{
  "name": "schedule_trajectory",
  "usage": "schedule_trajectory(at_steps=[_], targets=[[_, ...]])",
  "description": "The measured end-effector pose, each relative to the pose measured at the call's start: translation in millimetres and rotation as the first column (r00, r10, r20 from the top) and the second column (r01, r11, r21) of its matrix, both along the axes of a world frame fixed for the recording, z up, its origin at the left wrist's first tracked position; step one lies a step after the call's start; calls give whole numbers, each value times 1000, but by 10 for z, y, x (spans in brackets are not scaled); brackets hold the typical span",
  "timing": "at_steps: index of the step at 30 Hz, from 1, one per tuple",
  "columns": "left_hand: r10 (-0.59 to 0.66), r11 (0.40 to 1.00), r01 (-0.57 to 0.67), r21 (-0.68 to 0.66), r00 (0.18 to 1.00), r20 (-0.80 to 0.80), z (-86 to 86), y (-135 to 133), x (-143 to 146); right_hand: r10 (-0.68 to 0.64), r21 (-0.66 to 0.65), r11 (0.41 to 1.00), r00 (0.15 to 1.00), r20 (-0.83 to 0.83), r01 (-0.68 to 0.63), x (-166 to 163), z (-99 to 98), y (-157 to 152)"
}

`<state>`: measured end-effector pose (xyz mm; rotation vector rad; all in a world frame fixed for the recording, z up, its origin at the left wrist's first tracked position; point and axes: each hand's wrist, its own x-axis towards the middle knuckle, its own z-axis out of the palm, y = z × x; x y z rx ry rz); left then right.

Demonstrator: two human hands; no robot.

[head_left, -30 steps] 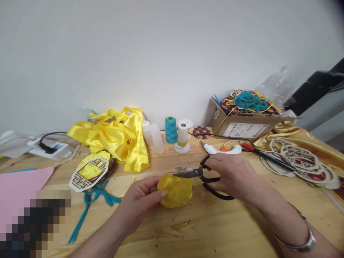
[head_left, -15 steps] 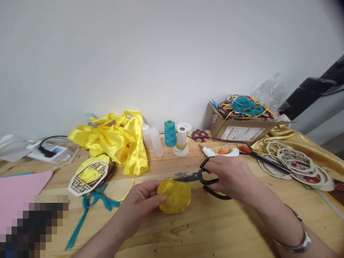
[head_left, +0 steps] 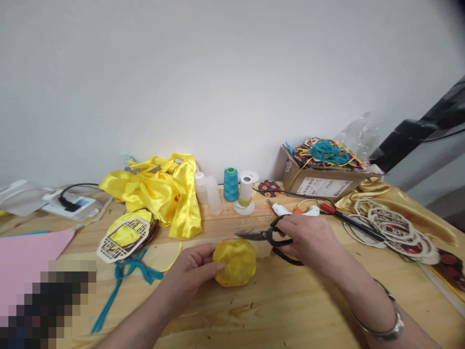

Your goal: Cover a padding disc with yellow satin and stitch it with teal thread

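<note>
The table (head_left: pixel 290 315) fills the lower frame. Right of centre, the scissors (head_left: pixel 266 235) look rigid and fairly weighty, best held by the handle loops. At centre, the yellow disc (head_left: pixel 236 264) should be light, pliable and slightly slippery; its rim suits a pinch. The right hand (head_left: pixel 313 236) comes from lower right, back upward, fingers gripping the scissors' handles. The left hand (head_left: pixel 196 265) reaches from lower left, thumb on the disc's left edge, pinching it.

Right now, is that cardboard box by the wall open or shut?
Open: a teal tangle heaps above the rim of the cardboard box, with no lid covering it.
</note>
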<state>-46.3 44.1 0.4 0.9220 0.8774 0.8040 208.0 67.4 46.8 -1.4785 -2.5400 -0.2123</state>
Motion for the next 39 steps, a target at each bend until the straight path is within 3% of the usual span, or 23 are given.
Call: schedule_trajectory(at_steps=[4,7,9,13,16,19,21,23,24,27,30,34,39], targets=[[53,998,-53,-15,997,49,-4,12,-2,-196,49,980,979,49,193,195,174,-96],[73,997,-72,-15,994,81,10,10,-1,-352,-60,931,928,122,360,555,226,-261],[77,997,-75,-20,992,100,31,1,4,-408,-182,886,904,128,426,872,148,-393],[72,997,-69,-33,990,118,66,-29,22,-424,-366,836,905,39,408,1467,-127,-618],[66,997,-62,-37,991,118,66,-52,35,-434,-402,826,901,-6,395,1603,-154,-693],[56,998,-53,-34,992,111,58,-80,45,-534,-279,817,845,-32,505,1279,34,-650],[47,998,-44,-33,993,106,57,-98,50,-483,-222,871,847,-222,438,840,165,-551],[41,999,-38,-36,994,106,58,-115,55,-352,-362,913,811,-468,187,336,218,-411],[36,999,-33,-35,994,105,60,-121,58,-335,-432,898,765,-550,82,99,208,-336],[15,1000,-13,-24,995,100,62,-132,62,-398,-617,771,639,-658,-155,-415,81,-141],[7,1000,-6,-11,996,86,63,-135,60,-479,-688,662,538,-693,-297,-595,-71,-39],[-23,999,27,-36,995,94,59,-134,55,-535,-704,623,470,-702,-342,-578,-175,-29],[9,998,-5,-61,998,64,76,-128,51,-556,-724,583,470,-686,-367,-551,-223,-88]])
